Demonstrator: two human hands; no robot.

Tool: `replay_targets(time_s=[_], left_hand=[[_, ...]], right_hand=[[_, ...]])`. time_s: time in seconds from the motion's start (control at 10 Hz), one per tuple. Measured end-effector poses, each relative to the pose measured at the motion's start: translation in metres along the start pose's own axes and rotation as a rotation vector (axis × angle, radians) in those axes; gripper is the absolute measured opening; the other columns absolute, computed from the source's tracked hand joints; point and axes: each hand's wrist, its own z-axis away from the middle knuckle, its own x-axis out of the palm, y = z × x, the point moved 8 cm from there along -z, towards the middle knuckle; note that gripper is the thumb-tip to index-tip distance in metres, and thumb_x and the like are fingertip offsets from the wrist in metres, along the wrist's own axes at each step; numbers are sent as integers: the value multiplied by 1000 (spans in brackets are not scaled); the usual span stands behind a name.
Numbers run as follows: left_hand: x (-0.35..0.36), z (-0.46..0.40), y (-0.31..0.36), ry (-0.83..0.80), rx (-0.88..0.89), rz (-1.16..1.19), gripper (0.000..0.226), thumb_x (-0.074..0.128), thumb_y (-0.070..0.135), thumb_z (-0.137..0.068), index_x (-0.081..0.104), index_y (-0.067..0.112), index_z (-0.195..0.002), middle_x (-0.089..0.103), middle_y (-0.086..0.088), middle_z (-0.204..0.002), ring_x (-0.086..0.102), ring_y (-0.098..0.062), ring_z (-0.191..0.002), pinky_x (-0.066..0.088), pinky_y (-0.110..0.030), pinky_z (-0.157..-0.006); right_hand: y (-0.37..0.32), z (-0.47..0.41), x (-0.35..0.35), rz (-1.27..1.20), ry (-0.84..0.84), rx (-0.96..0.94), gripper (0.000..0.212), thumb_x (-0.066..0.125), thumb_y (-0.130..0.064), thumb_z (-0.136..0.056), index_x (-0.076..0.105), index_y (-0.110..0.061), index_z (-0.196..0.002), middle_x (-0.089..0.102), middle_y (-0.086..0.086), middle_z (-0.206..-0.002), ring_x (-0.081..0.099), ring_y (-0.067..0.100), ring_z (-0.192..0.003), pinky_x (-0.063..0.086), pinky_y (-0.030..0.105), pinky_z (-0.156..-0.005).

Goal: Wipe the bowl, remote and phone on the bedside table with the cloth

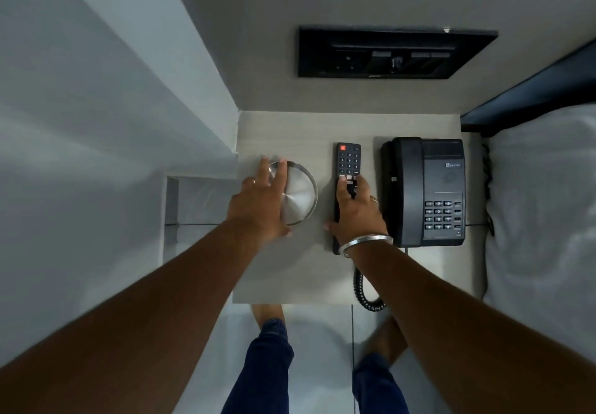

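A shiny steel bowl [300,192] sits on the left part of the pale bedside table [290,136]. My left hand [261,200] lies over the bowl's left side, fingers spread across its rim. A long black remote [347,162] lies in the middle of the table, and my right hand [354,210] covers its lower half with fingers curled around it. A black desk phone [429,191] stands at the right, apart from both hands. No cloth shows in view.
The phone's coiled cord [366,294] hangs over the table's front edge. A black switch panel [387,53] is on the wall behind. A white bed [541,204] borders the table on the right, a wall on the left. My legs stand below.
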Motion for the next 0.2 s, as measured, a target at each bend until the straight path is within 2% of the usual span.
replay_targets(time_s=[0.1,0.2], left_hand=[[-3,-3,0,-21,2,-7,143,91,53,-52,-6,27,-155,-4,-10,-166,32,-40,-139,50,-54,-97],[-8,11,-3,-9,-63,-91,149,89,62,-50,-11,26,-155,-14,-15,-165,9,-45,-149,38,-58,-108]], right_hand=[[-4,6,3,-3,3,-14,88,72,-30,-77,18,-19,-145,13,17,-151,44,40,-118,46,46,-94],[-3,20,-25,-79,164,-22,93,69,-48,-76,16,-18,-145,17,19,-152,40,39,-126,45,46,-96]])
